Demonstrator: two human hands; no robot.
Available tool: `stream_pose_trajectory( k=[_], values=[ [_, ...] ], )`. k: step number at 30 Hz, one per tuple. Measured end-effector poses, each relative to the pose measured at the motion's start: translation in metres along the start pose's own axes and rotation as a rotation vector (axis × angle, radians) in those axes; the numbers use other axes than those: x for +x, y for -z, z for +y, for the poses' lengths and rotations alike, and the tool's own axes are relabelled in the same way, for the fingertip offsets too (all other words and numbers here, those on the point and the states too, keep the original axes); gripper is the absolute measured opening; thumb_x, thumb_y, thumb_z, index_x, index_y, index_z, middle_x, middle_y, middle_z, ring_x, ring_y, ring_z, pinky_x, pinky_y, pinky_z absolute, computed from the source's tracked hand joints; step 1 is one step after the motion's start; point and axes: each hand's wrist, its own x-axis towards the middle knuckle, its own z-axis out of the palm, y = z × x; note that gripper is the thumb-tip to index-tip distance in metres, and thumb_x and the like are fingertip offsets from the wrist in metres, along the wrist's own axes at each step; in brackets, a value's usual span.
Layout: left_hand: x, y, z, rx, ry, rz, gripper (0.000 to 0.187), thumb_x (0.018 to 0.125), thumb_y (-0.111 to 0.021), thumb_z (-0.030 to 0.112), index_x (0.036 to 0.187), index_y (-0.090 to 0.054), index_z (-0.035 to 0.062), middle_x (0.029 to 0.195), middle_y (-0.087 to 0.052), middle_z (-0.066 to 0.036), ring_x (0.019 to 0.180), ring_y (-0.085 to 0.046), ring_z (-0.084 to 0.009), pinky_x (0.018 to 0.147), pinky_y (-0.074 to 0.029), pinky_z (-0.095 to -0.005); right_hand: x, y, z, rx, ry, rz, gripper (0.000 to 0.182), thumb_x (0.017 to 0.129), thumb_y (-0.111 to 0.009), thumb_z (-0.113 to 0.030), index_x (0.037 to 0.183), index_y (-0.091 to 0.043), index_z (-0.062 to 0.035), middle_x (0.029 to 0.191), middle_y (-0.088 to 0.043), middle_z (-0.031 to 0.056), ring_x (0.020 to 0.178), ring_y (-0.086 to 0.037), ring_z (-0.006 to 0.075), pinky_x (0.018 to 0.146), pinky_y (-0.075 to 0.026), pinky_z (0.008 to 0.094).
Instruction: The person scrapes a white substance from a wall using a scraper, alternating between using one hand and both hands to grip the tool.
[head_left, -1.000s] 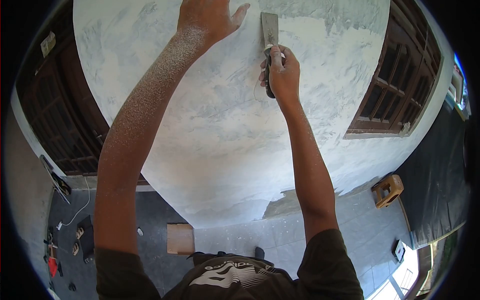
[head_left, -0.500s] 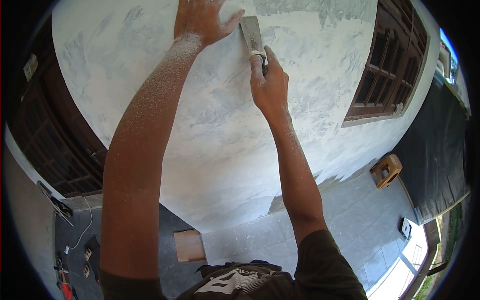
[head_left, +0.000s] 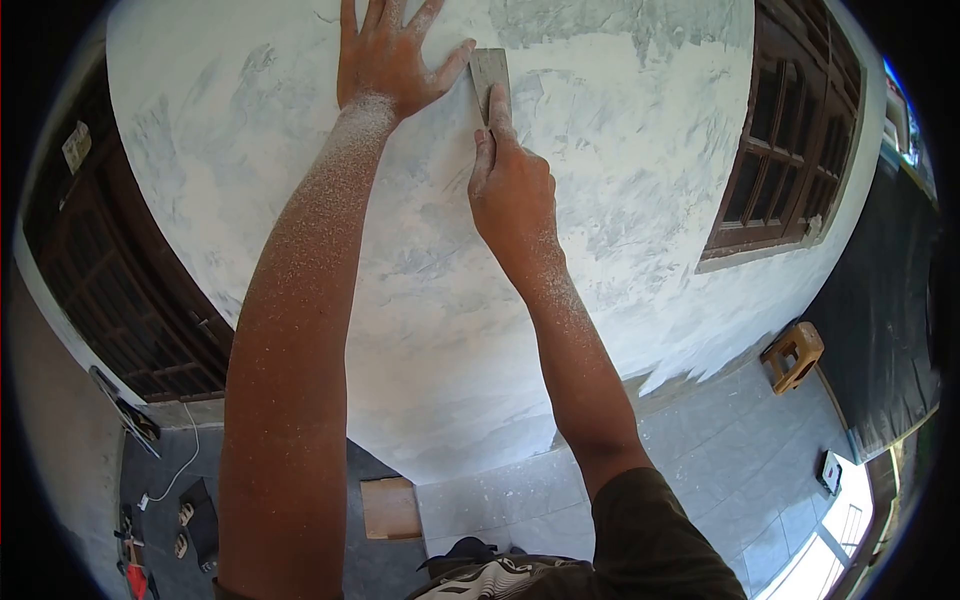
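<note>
My left hand [head_left: 388, 62] lies against the white, grey-streaked wall [head_left: 440, 270] with its fingers spread, white dust over its wrist and forearm. Just to its right, my right hand [head_left: 512, 185] grips a flat metal putty knife [head_left: 490, 72], one finger stretched along the blade. The blade points up and lies on or close to the wall, near my left thumb. The knife's handle is hidden inside my right hand.
A brown-framed window [head_left: 780, 140] is at the right, a dark wooden door [head_left: 120, 280] at the left. Below are a stool [head_left: 794, 357], cardboard [head_left: 390, 508], a white cable [head_left: 180, 465] and sandals [head_left: 183, 530] on the tiled floor [head_left: 700, 450].
My right hand has shifted left, and one finger now lies along the blade. The knife has moved slightly left and down. More of my left hand's spread fingers shows.
</note>
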Motion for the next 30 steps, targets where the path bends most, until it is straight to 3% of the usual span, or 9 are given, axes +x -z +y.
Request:
stream_pose_trajectory(
  k=[4,13,20,25,30],
  values=[
    [-0.002,-0.003,0.000,0.030,0.001,0.007,0.079,0.087,-0.056,0.054,0.153,-0.033,0.0160,0.162,-0.017,-0.015,0.151,-0.012,-0.0301,0.121,-0.004,-0.0562,0.001,0.006,-0.004,-0.025,-0.015,-0.045,0.046,0.103,-0.045,-0.020,0.148,-0.041,-0.0076,0.068,-0.066,0.0186,0.059,-0.067,0.0298,0.056,-0.056,0.0425],
    [-0.002,0.000,0.000,0.044,0.001,-0.018,0.078,0.088,-0.055,0.054,0.153,-0.033,0.0161,0.163,-0.014,-0.015,0.151,-0.009,-0.0298,0.121,-0.004,-0.0557,0.006,0.021,-0.006,-0.006,0.014,0.001,0.040,0.102,-0.047,-0.018,0.140,-0.051,-0.0059,0.070,-0.068,0.0193,0.062,-0.070,0.0298,0.058,-0.059,0.0415],
    [-0.003,-0.001,0.000,0.039,0.005,-0.028,0.079,0.087,-0.054,0.055,0.153,-0.033,0.0158,0.163,-0.013,-0.016,0.151,-0.009,-0.0299,0.121,-0.003,-0.0553,-0.005,0.028,-0.004,-0.012,-0.027,-0.074,0.039,0.102,-0.047,-0.018,0.138,-0.053,-0.0054,0.077,-0.070,0.0200,0.065,-0.071,0.0303,0.059,-0.060,0.0417],
    [-0.003,-0.001,0.001,0.106,-0.005,-0.014,0.080,0.087,-0.053,0.056,0.153,-0.032,0.0160,0.163,-0.014,-0.016,0.151,-0.010,-0.0299,0.121,-0.003,-0.0561,0.011,0.026,-0.011,-0.042,0.014,0.019,0.038,0.103,-0.046,-0.019,0.138,-0.053,-0.0057,0.078,-0.070,0.0187,0.065,-0.071,0.0293,0.060,-0.060,0.0416],
    [-0.003,-0.003,-0.001,0.078,-0.002,0.003,0.080,0.088,-0.053,0.056,0.153,-0.032,0.0162,0.163,-0.014,-0.015,0.151,-0.010,-0.0299,0.121,-0.003,-0.0559,-0.001,0.031,-0.011,-0.041,-0.072,-0.065,0.034,0.102,-0.050,-0.018,0.134,-0.059,-0.0087,0.078,-0.071,0.0200,0.065,-0.071,0.0294,0.064,-0.058,0.0405]
  ],
)
